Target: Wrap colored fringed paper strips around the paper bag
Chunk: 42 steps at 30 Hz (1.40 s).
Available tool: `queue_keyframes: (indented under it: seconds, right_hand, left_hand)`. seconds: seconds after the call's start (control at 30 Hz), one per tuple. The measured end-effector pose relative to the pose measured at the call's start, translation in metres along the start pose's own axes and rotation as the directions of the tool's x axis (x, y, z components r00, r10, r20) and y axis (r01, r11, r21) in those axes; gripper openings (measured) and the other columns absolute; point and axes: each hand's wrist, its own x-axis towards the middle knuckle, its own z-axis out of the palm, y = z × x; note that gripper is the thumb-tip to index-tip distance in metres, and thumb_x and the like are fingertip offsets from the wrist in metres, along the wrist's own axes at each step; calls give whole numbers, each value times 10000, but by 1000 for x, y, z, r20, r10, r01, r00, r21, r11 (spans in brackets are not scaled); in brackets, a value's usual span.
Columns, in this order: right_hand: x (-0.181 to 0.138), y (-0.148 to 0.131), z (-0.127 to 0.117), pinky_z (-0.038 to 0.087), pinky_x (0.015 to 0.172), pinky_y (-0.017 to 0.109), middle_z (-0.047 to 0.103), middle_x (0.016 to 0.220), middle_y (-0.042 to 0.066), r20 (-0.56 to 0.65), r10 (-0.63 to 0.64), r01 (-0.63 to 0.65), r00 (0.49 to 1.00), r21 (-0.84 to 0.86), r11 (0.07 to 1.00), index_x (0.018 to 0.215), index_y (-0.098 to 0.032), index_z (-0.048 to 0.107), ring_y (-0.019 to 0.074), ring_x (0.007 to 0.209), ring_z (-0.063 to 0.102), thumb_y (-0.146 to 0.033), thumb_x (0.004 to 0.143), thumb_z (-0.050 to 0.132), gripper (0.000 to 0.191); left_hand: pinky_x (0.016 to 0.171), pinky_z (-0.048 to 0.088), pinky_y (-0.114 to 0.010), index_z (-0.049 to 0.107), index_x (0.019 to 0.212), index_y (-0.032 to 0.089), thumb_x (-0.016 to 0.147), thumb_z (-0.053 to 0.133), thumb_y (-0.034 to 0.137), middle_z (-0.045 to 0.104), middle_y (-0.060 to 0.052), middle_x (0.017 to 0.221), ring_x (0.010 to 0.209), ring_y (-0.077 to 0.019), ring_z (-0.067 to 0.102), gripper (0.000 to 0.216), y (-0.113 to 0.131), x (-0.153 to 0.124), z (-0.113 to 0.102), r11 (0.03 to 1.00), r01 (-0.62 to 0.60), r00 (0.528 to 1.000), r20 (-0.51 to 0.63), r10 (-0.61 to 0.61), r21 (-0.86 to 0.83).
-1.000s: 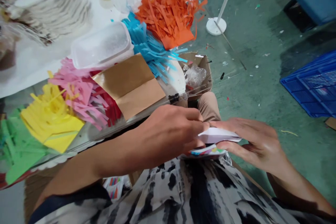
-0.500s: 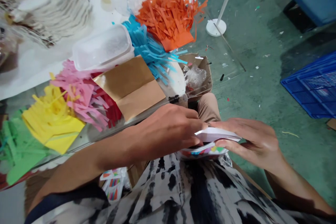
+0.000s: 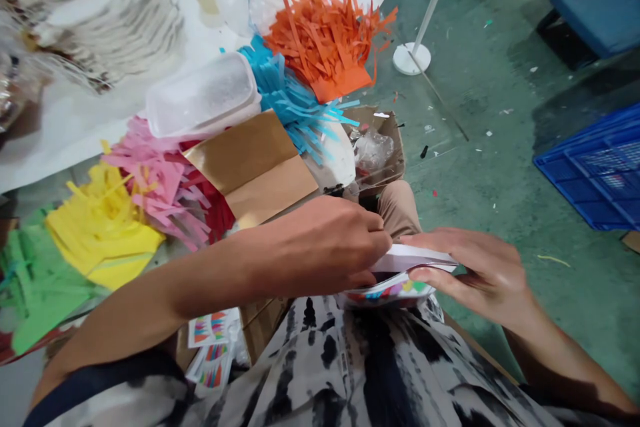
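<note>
A printed packet [image 3: 395,291] with a white inner side and a colourful front lies at my lap, its upper edge parted. My right hand [image 3: 475,267] pinches its right end between thumb and fingers. My left hand [image 3: 335,247] is closed at the left end of the opening, fingertips curled down against the packet and partly hidden. Just beyond my left wrist is a folded gold-brown sheet [image 3: 273,190] on the table edge. Below my left forearm, several printed cards [image 3: 213,347] lie beside a cardboard box [image 3: 263,323].
Fringed paper bundles lie on the table: green [image 3: 45,287], yellow [image 3: 105,227], pink [image 3: 155,173], blue [image 3: 285,93] and orange [image 3: 330,40]. A clear plastic tub [image 3: 205,97] stands among them. A carton [image 3: 395,167], white stand [image 3: 413,59] and blue crate [image 3: 595,167] are on the floor.
My left hand has drawn slightly left along the packet, showing more of its white inner side. My right hand keeps its hold. The view has shifted a little.
</note>
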Motion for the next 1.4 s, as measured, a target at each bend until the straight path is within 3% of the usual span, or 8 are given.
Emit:
queue_keyframes:
  seconds: [0.2,0.53,0.73,0.9,1.0,1.1,1.23,1.4]
  right_hand:
    - [2,0,0,593,677,278,821,979,31,-21,-20,20,1000,-12,1000,1252,-239,697,181,816,783,-227,943,767,318]
    - [-5,5,3,616,737,297,818,1056,34,-55,9,-10,998,-15,1000,1328,-278,694,186,856,781,-214,913,799,433]
    - [-6,5,7,603,711,299,821,1039,21,-75,35,-33,997,22,999,1341,-288,702,177,807,767,-190,885,824,482]
    - [-8,9,9,626,738,311,818,1033,-1,-86,31,-26,996,62,998,1400,-327,679,185,837,766,-142,879,810,568]
    - [-6,11,7,643,794,318,761,1259,43,-50,8,-3,999,94,996,1377,-332,701,196,1002,757,-105,904,757,528]
    - [-2,11,3,636,944,398,597,1515,65,-52,28,-21,998,141,990,1238,-332,770,239,1210,696,-113,906,746,398]
    - [4,8,-3,628,897,422,725,1281,90,-5,-10,11,1000,258,966,1159,-264,775,254,1123,715,-229,942,730,224]
    - [20,-8,-11,591,825,360,771,1029,48,21,209,-206,978,270,940,1031,-258,746,213,964,728,-196,951,703,110]
  left_hand:
    - [592,390,-277,763,943,149,946,708,220,710,-30,814,666,-128,605,90,-4,-1,6,995,25,999,-36,-28,-96]
    - [670,423,-220,775,915,178,932,723,199,701,11,889,729,-84,631,58,-4,-5,8,931,135,982,-81,-172,-339]
    - [613,385,-256,778,962,170,982,654,214,685,-3,841,667,-96,576,133,1,-4,11,971,137,983,-93,-158,-193]
    - [600,383,-284,735,1074,120,1043,581,262,688,-36,826,684,-130,577,211,-4,-7,10,1000,-4,996,-88,4,-5]
    - [605,390,-276,715,1083,117,1072,534,278,695,-41,837,688,-130,580,242,-7,-10,11,1000,-16,994,-109,16,-1]
    - [621,406,-243,715,1021,146,1086,511,285,683,-21,827,684,-111,587,255,-7,-12,10,995,25,992,-122,-36,-98]
    - [642,422,-224,732,995,165,1066,546,271,695,-16,864,711,-102,625,225,-1,-14,7,971,128,986,-83,-148,-203]
    - [674,435,-233,746,1036,170,1059,571,292,724,-27,903,767,-119,673,214,2,-14,9,960,152,982,-77,-174,-233]
